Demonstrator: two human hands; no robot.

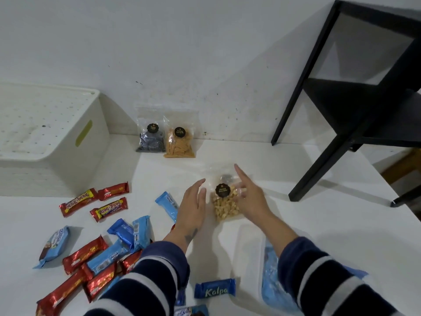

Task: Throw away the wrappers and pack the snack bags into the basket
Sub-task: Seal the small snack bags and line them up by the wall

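Hands reach out over the middle of the white surface, one on each side of a clear snack bag of pale nuts with a dark round label. The left hand has its grip released, fingers straight and loosely together, just beside the bag's left edge. The right hand is also released, fingers spread, forefinger pointing away; its fingers lie against or just over the bag's right side, and I cannot tell if they touch it. Both sleeves are striped dark blue and white.

Two more clear snack bags, one with dark coils and one with orange sticks, lean against the wall at the far edge. A white perforated basket stands at the far left corner. Red wrappers and blue wrappers lie scattered along the left and near edges, a blue one marked Kalpa near the near edge. A black frame stands at the right.
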